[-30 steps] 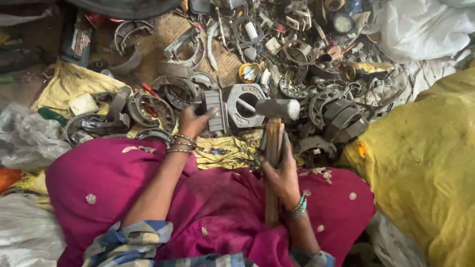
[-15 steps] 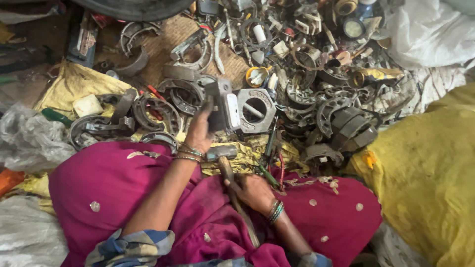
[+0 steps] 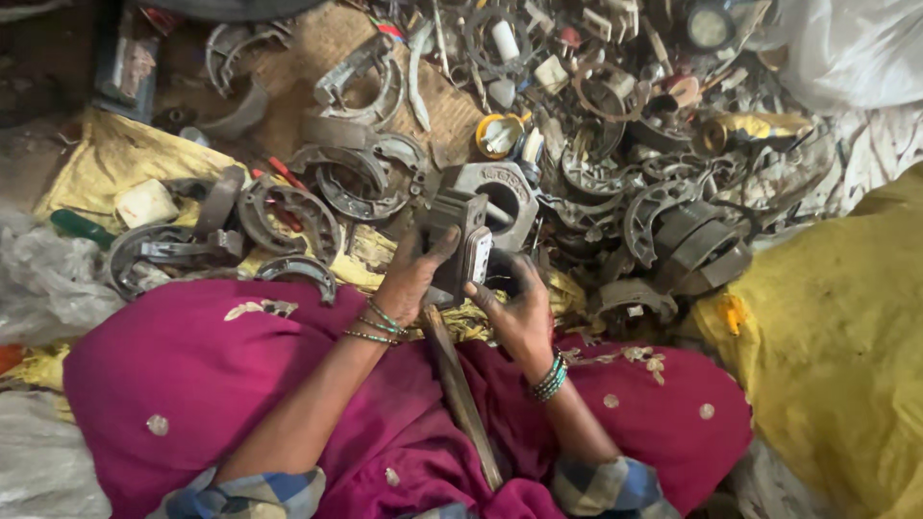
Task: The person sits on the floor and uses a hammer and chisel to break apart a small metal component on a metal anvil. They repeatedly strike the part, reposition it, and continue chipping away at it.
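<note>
**Both hands on grey metal block, scrap pile ahead**

Left hand (image 3: 411,279) grips the grey metal block (image 3: 460,240) from its left side, thumb across the front. Right hand (image 3: 517,308) closes on the block's lower right edge, fingers curled. Hands close together, block between them, held just above the lap. Wooden handle (image 3: 460,394) lies on the magenta cloth (image 3: 192,384) below the hands, not held. Just behind the block: a grey ring-shaped casting (image 3: 510,187). Curved brake shoes (image 3: 288,216) left of the left hand. Small yellow round container (image 3: 500,135) beyond the hands. Yellow sack (image 3: 827,356) right of the right hand, white sack (image 3: 846,48) far up right. Clear plastic bag (image 3: 48,288) far left.
</note>
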